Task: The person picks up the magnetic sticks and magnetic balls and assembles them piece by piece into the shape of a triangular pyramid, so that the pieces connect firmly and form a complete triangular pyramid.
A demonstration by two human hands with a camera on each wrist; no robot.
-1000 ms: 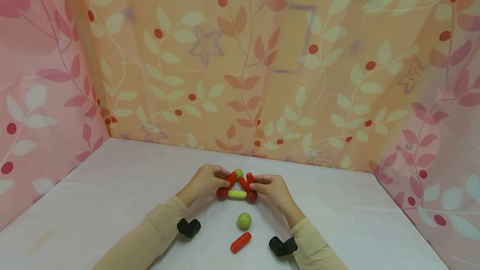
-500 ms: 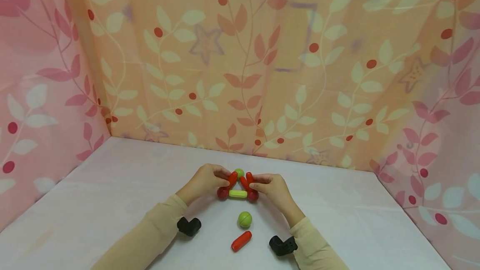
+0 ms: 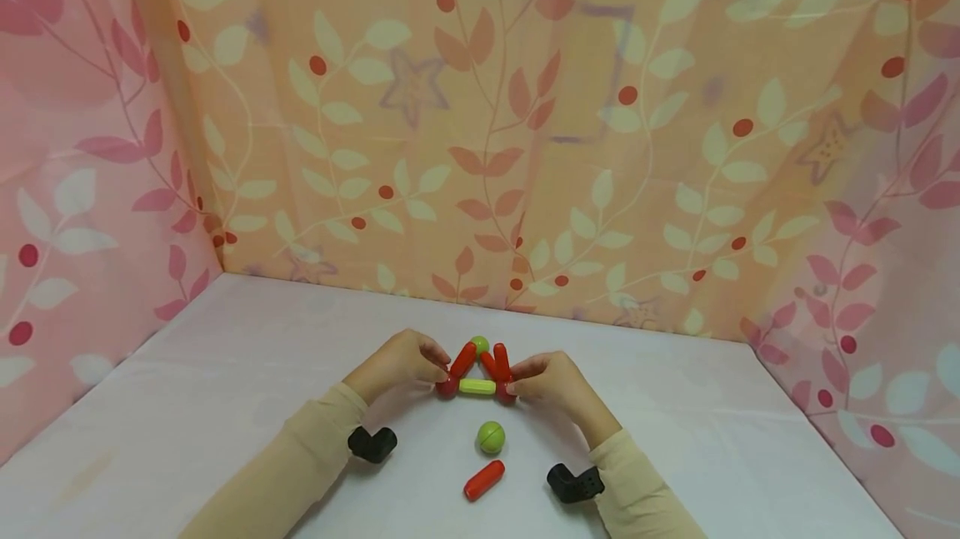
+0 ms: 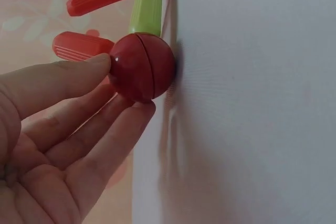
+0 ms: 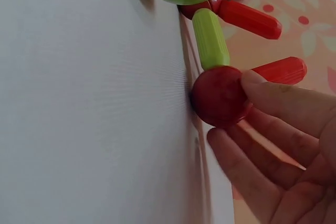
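Note:
On the white table stands a toy frame of balls and rods. My left hand pinches its left dark red ball between thumb and fingertips. Its right dark red ball is held the same way by my right hand. Between these balls runs a short yellow-green rod. A red rod slants up from the left ball. Another red rod rises from the right ball, and a third red rod leans toward a green ball at the back.
Nearer the front, a loose green ball and a loose red rod lie on the white tabletop. Flower-patterned cloth hangs behind the table and along both sides. Black devices sit at the wrists.
Both hands have slid down and slightly outward, from the upright red rods to the two dark red balls. The frame stays in nearly the same place.

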